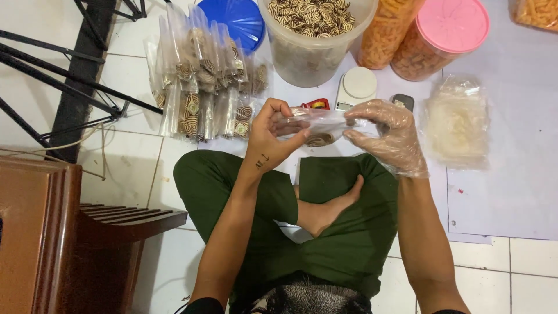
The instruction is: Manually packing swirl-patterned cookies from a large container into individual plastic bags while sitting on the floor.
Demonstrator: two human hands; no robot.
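Sitting cross-legged, head view: left hand (273, 136) bare, right hand (390, 136) gloved, both pinched on a small clear bag (322, 125) with a swirl cookie or two inside, held above the lap. Packed bags (203, 87) piled at left; tub (314, 35) of cookies mostly full; scale (356, 87) beyond.

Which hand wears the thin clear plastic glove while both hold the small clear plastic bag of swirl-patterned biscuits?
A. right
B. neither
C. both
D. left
A: the right hand is covered by a thin clear plastic glove, while the left hand is bare; both pinch the small clear plastic bag.
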